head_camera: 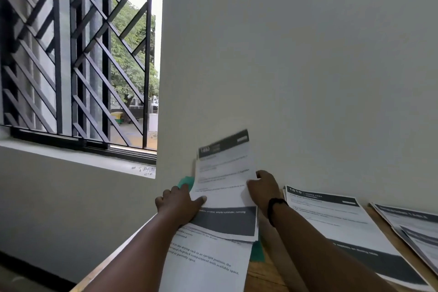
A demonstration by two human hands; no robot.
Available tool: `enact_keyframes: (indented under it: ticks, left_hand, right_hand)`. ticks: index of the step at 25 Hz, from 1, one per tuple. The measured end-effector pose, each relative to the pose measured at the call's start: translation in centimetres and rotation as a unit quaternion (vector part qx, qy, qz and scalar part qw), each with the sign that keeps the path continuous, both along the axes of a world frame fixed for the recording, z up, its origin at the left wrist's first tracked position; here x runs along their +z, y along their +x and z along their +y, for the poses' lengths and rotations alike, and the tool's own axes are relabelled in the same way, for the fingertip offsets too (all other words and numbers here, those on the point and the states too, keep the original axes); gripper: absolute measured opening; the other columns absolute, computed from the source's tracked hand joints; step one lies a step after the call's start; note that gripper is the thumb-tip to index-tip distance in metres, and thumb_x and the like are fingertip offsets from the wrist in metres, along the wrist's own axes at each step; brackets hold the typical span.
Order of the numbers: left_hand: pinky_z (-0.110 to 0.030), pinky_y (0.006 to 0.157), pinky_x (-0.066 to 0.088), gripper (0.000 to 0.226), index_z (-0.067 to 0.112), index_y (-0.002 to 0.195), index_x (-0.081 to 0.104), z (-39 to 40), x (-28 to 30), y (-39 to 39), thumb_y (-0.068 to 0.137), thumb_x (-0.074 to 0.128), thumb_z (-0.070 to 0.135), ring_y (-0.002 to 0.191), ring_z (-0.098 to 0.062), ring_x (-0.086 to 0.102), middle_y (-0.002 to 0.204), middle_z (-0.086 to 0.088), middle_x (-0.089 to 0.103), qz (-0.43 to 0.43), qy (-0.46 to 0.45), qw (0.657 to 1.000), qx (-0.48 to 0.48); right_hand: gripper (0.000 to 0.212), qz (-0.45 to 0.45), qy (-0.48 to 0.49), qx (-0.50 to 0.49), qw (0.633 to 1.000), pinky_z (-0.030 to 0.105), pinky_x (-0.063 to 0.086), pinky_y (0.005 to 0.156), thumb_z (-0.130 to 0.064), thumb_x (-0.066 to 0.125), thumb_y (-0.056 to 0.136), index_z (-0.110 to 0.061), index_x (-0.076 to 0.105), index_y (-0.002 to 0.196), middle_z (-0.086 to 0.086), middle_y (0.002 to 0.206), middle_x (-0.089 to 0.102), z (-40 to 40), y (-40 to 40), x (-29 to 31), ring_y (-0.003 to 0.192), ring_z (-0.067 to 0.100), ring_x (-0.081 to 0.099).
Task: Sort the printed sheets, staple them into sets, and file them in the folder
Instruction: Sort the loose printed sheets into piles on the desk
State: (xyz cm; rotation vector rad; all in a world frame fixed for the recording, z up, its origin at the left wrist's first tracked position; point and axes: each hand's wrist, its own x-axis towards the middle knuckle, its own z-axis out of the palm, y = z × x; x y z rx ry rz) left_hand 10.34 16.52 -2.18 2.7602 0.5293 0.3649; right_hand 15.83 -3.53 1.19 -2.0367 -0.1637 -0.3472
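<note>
Two hands hold one printed sheet (225, 173) above the desk's (267, 275) far left corner, its top edge leaning close to the wall (296, 54). The left hand (180, 204) presses down at the sheet's lower left edge, thumb laid over the paper; how the other fingers lie underneath I cannot tell. The right hand (263, 189), with a dark band at the wrist, pinches the right edge between thumb and fingers.

Under this sheet lies a stack of printed sheets (208, 265) reaching toward the desk's near edge, and a green folder (257, 251) shows beneath it at the right and again at the far left. A second pile (336, 225) headed "1610" lies along the back edge, and a third pile (412, 225) sits near the right edge.

Paper like this is, by my judgement, light and limp: it bows when held by one edge and creases if squeezed. Gripping both side edges, as here, keeps it flat. Sheets probably slide easily over each other, so the stack below likely needs a steadying palm while the top one is lifted off.
</note>
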Motion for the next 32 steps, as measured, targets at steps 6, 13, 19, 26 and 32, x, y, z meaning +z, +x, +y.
enact_keyframes:
  ticks: [6, 13, 19, 26, 32]
  left_hand:
    - [-0.045, 0.084, 0.057, 0.107, 0.012, 0.129, 0.051, -2.0, 5.3, -2.6, 0.047, 0.077, 0.075, 0.094, -0.027, 0.071, 0.114, -0.009, 0.07, -0.168, -0.498, 0.827, -0.198]
    - [-0.053, 0.095, 0.051, 0.03, 0.01, 0.119, 0.061, -10.7, 9.1, -7.4, 0.091, 0.064, 0.018, 0.101, -0.036, 0.069, 0.112, -0.015, 0.071, -0.088, -0.659, 0.68, -0.308]
    - [-0.022, 0.067, 0.054, 0.011, 0.026, 0.1, 0.062, -18.3, 8.1, -10.7, 0.091, 0.064, 0.02, 0.085, -0.012, 0.067, 0.097, 0.003, 0.07, -0.182, -0.51, 0.773, -0.332]
    - [-0.037, 0.094, 0.052, 0.018, 0.027, 0.104, 0.064, -19.2, 5.5, -11.2, 0.088, 0.067, 0.019, 0.102, -0.022, 0.065, 0.112, -0.003, 0.069, -0.131, -0.508, 0.785, -0.331]
    - [-0.017, 0.068, 0.052, 0.025, 0.021, 0.116, 0.061, -19.5, 3.8, -11.7, 0.091, 0.065, 0.021, 0.091, -0.01, 0.066, 0.1, 0.005, 0.069, -0.112, -0.488, 0.797, -0.338]
  right_hand:
    - [0.012, -0.088, 0.127, 0.029, 0.988, 0.028, 0.05, 0.08, -0.008, 0.053, 0.092, -0.018, 0.06, 0.097, -0.007, 0.088, 0.06, -5.2, -5.5, 4.6, 0.084, 0.016, 0.058]
    - [0.012, -0.123, 0.178, 0.012, 0.976, 0.03, 0.051, 0.068, -0.013, 0.05, 0.096, -0.017, 0.055, 0.106, -0.003, 0.102, 0.064, -13.1, -11.1, 5.0, 0.088, 0.014, 0.06]
    - [0.01, -0.165, 0.19, 0.032, 0.967, 0.029, 0.057, 0.065, -0.018, 0.056, 0.094, -0.026, 0.052, 0.099, -0.004, 0.101, 0.064, -16.6, -15.8, 3.0, 0.086, 0.014, 0.066]
    - [0.027, -0.11, 0.117, 0.021, 0.987, 0.026, 0.054, 0.075, -0.031, 0.066, 0.088, -0.027, 0.058, 0.113, -0.011, 0.103, 0.065, -20.3, -17.8, 1.1, 0.093, 0.006, 0.063]
    - [0.027, -0.091, 0.09, 0.01, 0.992, 0.02, 0.052, 0.071, -0.035, 0.061, 0.091, -0.02, 0.063, 0.113, -0.005, 0.102, 0.069, -20.3, -17.9, -0.2, 0.093, 0.009, 0.065]
